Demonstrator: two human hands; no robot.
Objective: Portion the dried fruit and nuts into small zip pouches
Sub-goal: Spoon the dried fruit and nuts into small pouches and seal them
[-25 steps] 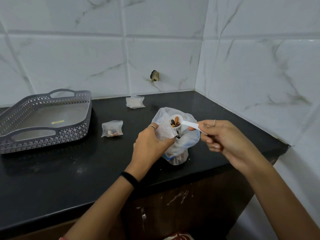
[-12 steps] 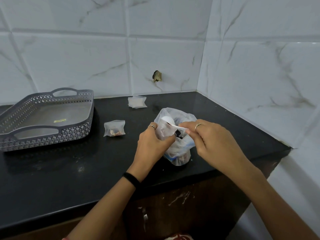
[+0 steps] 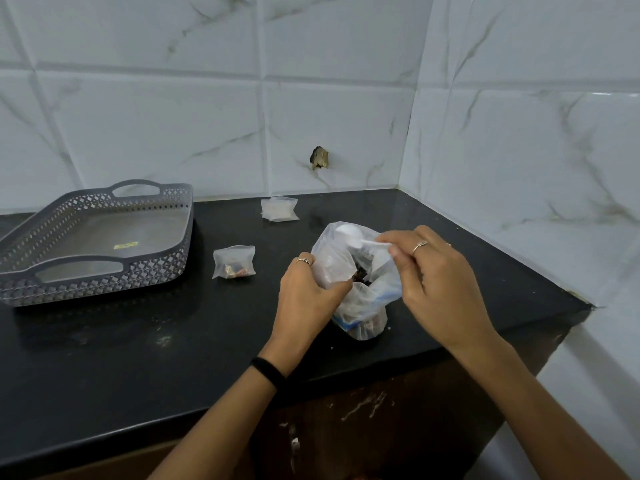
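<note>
A clear plastic bag (image 3: 367, 306) of dried fruit and nuts stands on the black counter (image 3: 138, 358) near its front edge. My left hand (image 3: 308, 296) grips a small zip pouch (image 3: 330, 268) against the bag's left side, mouth up. Dark pieces (image 3: 362, 273) show just right of the pouch. My right hand (image 3: 436, 282) pinches the handle of a white plastic scoop (image 3: 349, 233), whose bowl hovers above the bag's rim and looks empty. A filled pouch (image 3: 234, 262) lies on the counter to the left.
A grey perforated tray (image 3: 104, 265) with handles sits at the far left, holding only a small yellow sticker. Empty pouches (image 3: 279, 208) lie near the back wall. Tiled walls close the back and right side. The counter's front edge runs just below the bag.
One second ago the scoop carried fruit and nuts above the pouch. It then tipped into the pouch, and now it is raised again with its bowl looking empty. My left hand kept its grip.
</note>
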